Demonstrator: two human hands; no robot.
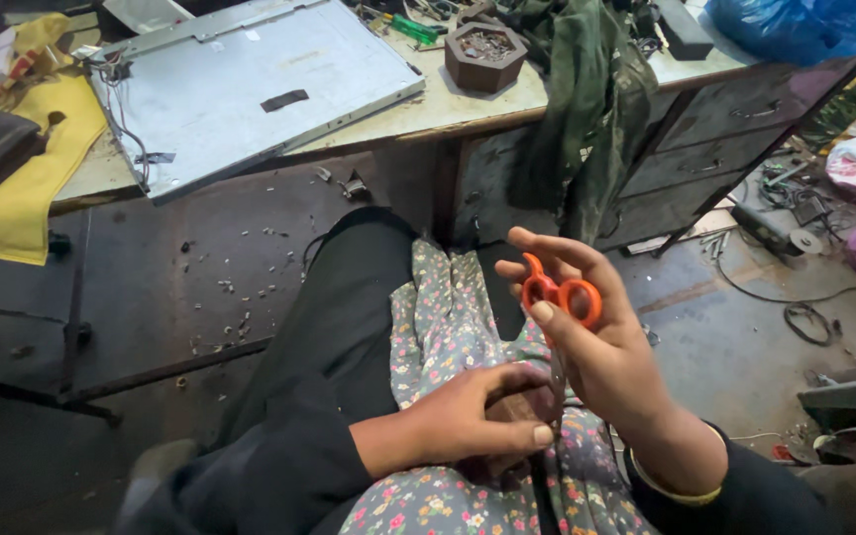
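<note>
At about ten o'clock a grey metal panel [250,89] lies flat on the workbench [448,107], beside a yellow cloth [22,188] that hangs over the bench edge at nine o'clock. Small bits of debris [240,287] are scattered on the dark floor below it. A dark hexagonal tray [485,54] of small parts sits at twelve o'clock, with a green garment [587,109] draped down the bench front just to its right.

Low in the middle, at about six o'clock, the left hand [478,421] rests on the flowered cloth [448,327] over the lap, fingers curled closed around a small dark object [522,408]; what that object is cannot be told. Just to its right, at four o'clock, the right hand [596,347] is raised with thumb and fingers through the loops of orange-handled scissors [564,297], gripping them; the blades point down toward the left hand and are mostly hidden, so how far they are parted cannot be told.

The step in hand looks like lining the scissors up on whatever the left hand pinches. The next move seems to call for a steady left grip and the blades brought exactly onto the piece, clear of the fingers and the cloth beneath
</note>
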